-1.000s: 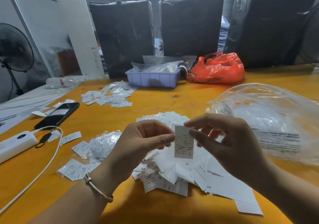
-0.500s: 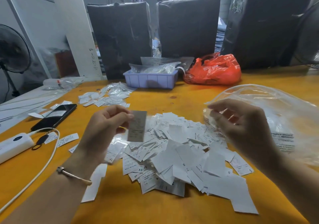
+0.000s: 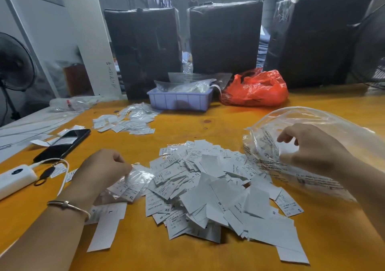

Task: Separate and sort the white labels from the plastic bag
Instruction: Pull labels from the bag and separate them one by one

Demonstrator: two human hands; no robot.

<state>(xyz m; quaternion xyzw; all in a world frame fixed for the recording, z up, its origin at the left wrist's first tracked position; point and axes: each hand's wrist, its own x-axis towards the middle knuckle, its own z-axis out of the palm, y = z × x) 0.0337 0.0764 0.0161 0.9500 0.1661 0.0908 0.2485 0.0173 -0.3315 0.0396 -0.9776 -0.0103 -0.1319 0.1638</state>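
A heap of white labels [image 3: 210, 189] lies on the orange table [image 3: 208, 124] in front of me. My left hand [image 3: 100, 170] is down at the heap's left edge. Its curled fingers pinch the top of a white label marked L [image 3: 123, 188], which lies on a small clear packet [image 3: 139, 179]. The big clear plastic bag [image 3: 325, 129] lies at the right. My right hand [image 3: 312, 149] hangs at the bag's near left edge with its fingers loosely curled and nothing in them. Two long labels [image 3: 106, 227] lie by my left wrist.
A second group of labels and clear packets [image 3: 127, 120] lies at the back left. Behind it stand a lilac tray [image 3: 179, 101], a red bag [image 3: 256, 89] and black wrapped bales [image 3: 225, 37]. At the left lie a phone [image 3: 64, 143], a white power bank [image 3: 14, 177] and its cable [image 3: 62, 185].
My two hands held one label together, then parted. The left hand carried it left and down onto the small clear packet. The right hand swung right to the big bag's edge.
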